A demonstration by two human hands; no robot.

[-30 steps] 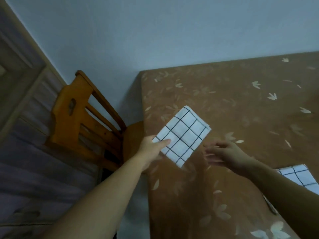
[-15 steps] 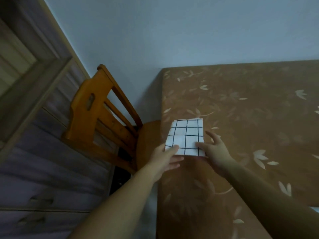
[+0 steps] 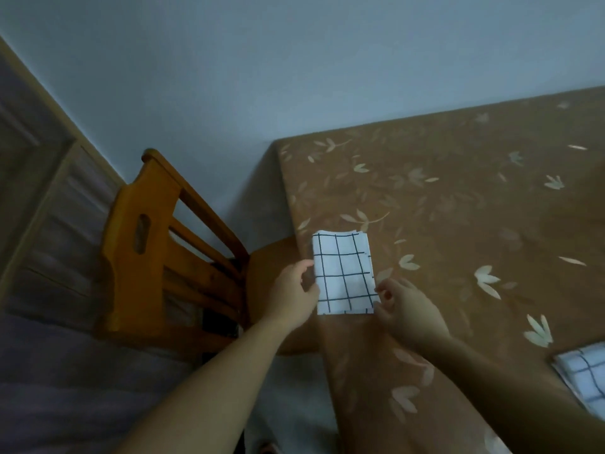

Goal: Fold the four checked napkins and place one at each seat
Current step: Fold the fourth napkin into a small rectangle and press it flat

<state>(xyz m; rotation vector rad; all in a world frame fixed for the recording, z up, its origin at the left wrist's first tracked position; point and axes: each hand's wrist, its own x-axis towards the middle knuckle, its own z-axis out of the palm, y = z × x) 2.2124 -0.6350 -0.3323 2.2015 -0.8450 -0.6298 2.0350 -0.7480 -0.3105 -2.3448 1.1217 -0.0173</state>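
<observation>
Counting two checked napkins in view: one folded napkin (image 3: pixel 343 273) near the table's (image 3: pixel 458 198) left edge, a second napkin (image 3: pixel 586 378) partly cut off at the lower right. One wooden chair (image 3: pixel 170 244) stands at that left edge, beside the folded napkin. Folded napkin: white with a thin dark grid, a neat rectangle lying flat on the brown leaf-patterned tablecloth; layered edges show at its far end. Long axis runs away from the viewer, roughly parallel to the table edge. Left hand (image 3: pixel 291 293) loosely curled, fingertips touching the napkin's left edge. Right hand (image 3: pixel 406 309) part open, fingertips at the lower right corner; a firm grip by either, cannot tell.
</observation>
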